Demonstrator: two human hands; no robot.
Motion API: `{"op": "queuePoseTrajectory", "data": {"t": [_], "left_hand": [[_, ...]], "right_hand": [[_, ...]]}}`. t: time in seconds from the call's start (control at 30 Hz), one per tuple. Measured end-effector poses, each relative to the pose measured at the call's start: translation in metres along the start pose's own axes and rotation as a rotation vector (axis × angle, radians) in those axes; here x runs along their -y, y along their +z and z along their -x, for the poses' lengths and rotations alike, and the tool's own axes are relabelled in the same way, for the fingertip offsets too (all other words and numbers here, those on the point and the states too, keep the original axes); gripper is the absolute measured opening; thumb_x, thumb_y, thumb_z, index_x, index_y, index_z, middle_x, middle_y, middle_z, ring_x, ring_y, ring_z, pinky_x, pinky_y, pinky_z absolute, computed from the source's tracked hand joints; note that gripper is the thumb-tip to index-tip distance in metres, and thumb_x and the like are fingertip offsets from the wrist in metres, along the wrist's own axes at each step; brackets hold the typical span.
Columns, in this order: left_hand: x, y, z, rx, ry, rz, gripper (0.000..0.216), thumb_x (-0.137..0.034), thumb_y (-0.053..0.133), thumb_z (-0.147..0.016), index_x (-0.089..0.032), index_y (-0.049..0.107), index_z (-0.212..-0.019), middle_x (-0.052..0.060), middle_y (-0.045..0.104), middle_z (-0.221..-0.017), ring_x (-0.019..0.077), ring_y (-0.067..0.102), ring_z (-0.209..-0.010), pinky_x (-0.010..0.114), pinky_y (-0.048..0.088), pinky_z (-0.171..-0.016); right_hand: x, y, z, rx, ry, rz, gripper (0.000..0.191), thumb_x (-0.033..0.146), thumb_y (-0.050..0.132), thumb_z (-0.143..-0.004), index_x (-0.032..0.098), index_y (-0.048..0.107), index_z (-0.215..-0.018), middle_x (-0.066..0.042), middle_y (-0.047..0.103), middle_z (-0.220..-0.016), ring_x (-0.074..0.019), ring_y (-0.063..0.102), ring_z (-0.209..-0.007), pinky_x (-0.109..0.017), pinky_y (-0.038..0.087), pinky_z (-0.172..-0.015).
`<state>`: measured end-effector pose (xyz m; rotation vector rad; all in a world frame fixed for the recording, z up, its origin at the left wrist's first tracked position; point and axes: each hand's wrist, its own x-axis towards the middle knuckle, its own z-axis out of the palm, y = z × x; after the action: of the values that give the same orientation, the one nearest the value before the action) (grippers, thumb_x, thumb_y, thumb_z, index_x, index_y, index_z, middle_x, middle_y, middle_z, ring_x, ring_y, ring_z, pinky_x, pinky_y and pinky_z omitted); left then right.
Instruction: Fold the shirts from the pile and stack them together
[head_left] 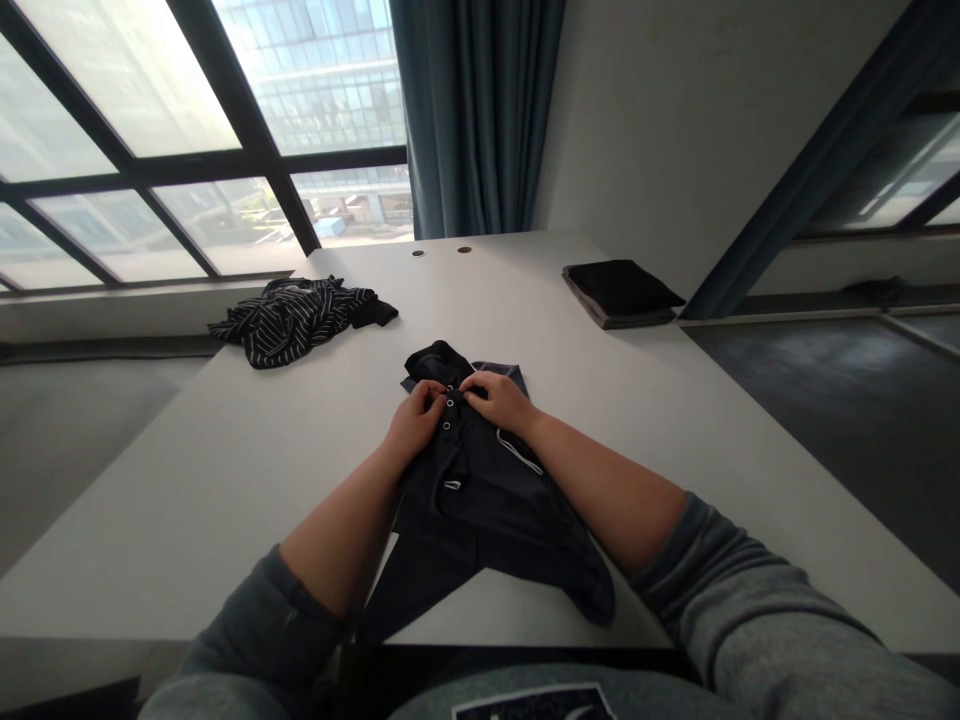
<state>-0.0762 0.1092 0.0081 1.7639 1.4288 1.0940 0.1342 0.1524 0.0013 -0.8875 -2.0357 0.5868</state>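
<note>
A dark navy garment (502, 510) with a row of white-ringed buttons and white trim lies partly crumpled before me, its lower parts spreading toward the table's near edge. My left hand (417, 415) pinches the cloth just left of the button row, close to the black band at the far end. From the right side, my right hand (498, 398) grips the same placket with thumb and fingers closed. Both sets of fingertips are close together at the top button. The fingers cover part of the cloth there.
On the white table (225, 500), a crumpled black-and-white striped garment (296, 318) lies at the far left. Folded dark clothes (622, 290) are stacked at the far right. Beyond the far edge hang blue curtains (480, 120) beside large windows.
</note>
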Motion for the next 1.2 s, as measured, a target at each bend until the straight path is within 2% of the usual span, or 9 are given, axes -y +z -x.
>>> {"op": "queuePoseTrajectory", "data": {"t": [0.2,0.37,0.43,0.53,0.6,0.73,0.87,1.0,1.2], "left_hand": [[0.002,0.000,-0.001,0.000,0.027,-0.077,0.027,-0.028,0.052,-0.099,-0.026,0.069,-0.121,0.004,0.075,-0.114,0.0224,0.070,-0.107,0.040,0.053,-0.099],[0.015,0.000,-0.007,-0.059,0.170,-0.168,0.042,-0.021,0.051,-0.098,-0.024,0.065,-0.137,0.010,0.057,-0.151,0.0257,0.051,-0.142,0.046,0.044,-0.120],[0.019,-0.002,-0.010,-0.013,0.218,-0.199,0.045,-0.022,0.050,-0.098,-0.026,0.062,-0.142,0.009,0.055,-0.153,0.0255,0.049,-0.145,0.048,0.041,-0.123],[0.019,-0.006,-0.014,0.081,0.261,-0.232,0.051,-0.023,0.053,-0.097,-0.027,0.057,-0.148,0.009,0.050,-0.159,0.0259,0.053,-0.142,0.047,0.046,-0.119],[0.017,-0.007,-0.016,0.139,0.286,-0.269,0.055,-0.021,0.053,-0.096,-0.028,0.054,-0.150,0.009,0.052,-0.157,0.0257,0.055,-0.140,0.046,0.048,-0.117],[0.014,-0.008,-0.016,0.177,0.252,-0.415,0.047,-0.023,0.053,-0.097,-0.026,0.061,-0.143,0.009,0.066,-0.134,0.0256,0.065,-0.120,0.043,0.054,-0.106],[0.014,-0.009,-0.016,0.085,0.214,-0.485,0.032,-0.025,0.056,-0.096,-0.024,0.074,-0.122,0.009,0.067,-0.118,0.0254,0.067,-0.109,0.041,0.055,-0.100],[0.011,-0.014,-0.016,0.003,0.213,-0.420,0.024,-0.023,0.057,-0.095,-0.025,0.076,-0.109,0.008,0.068,-0.116,0.0250,0.066,-0.108,0.040,0.053,-0.101],[0.001,-0.017,-0.013,-0.066,0.128,-0.302,0.025,-0.030,0.044,-0.104,-0.027,0.068,-0.110,0.006,0.076,-0.115,0.0245,0.069,-0.109,0.038,0.051,-0.097]], "right_hand": [[0.002,-0.001,0.000,0.033,-0.052,0.002,0.013,0.013,0.063,-0.086,0.019,0.071,-0.093,-0.005,0.072,-0.097,-0.0200,0.065,-0.095,-0.035,0.049,-0.094],[0.001,0.001,-0.001,0.123,-0.082,-0.008,0.010,0.016,0.057,-0.091,0.020,0.065,-0.095,-0.005,0.069,-0.097,-0.0208,0.061,-0.096,-0.036,0.048,-0.095],[0.001,0.002,0.000,0.122,-0.086,-0.026,0.011,0.018,0.052,-0.093,0.020,0.062,-0.097,-0.005,0.067,-0.097,-0.0208,0.060,-0.097,-0.036,0.047,-0.094],[0.003,0.002,0.000,0.110,-0.070,-0.054,0.012,0.020,0.048,-0.096,0.021,0.059,-0.100,-0.005,0.064,-0.096,-0.0200,0.060,-0.093,-0.035,0.047,-0.091],[0.003,0.001,0.000,0.105,-0.049,-0.061,0.012,0.020,0.048,-0.096,0.021,0.060,-0.100,-0.004,0.064,-0.095,-0.0198,0.060,-0.091,-0.035,0.047,-0.090],[0.002,0.000,0.000,0.120,-0.055,-0.041,0.015,0.018,0.057,-0.091,0.020,0.066,-0.102,-0.006,0.069,-0.101,-0.0211,0.062,-0.099,-0.036,0.048,-0.095],[0.002,0.000,0.001,0.106,-0.073,-0.003,0.016,0.017,0.060,-0.090,0.020,0.071,-0.103,-0.006,0.073,-0.100,-0.0213,0.064,-0.100,-0.037,0.050,-0.096],[0.006,-0.002,0.001,0.087,-0.072,0.019,0.017,0.015,0.060,-0.092,0.021,0.072,-0.102,-0.003,0.073,-0.098,-0.0194,0.065,-0.095,-0.033,0.051,-0.092],[0.011,-0.003,-0.001,0.103,-0.116,0.102,0.019,0.014,0.058,-0.094,0.022,0.073,-0.103,-0.003,0.075,-0.096,-0.0188,0.065,-0.089,-0.033,0.049,-0.090]]}}
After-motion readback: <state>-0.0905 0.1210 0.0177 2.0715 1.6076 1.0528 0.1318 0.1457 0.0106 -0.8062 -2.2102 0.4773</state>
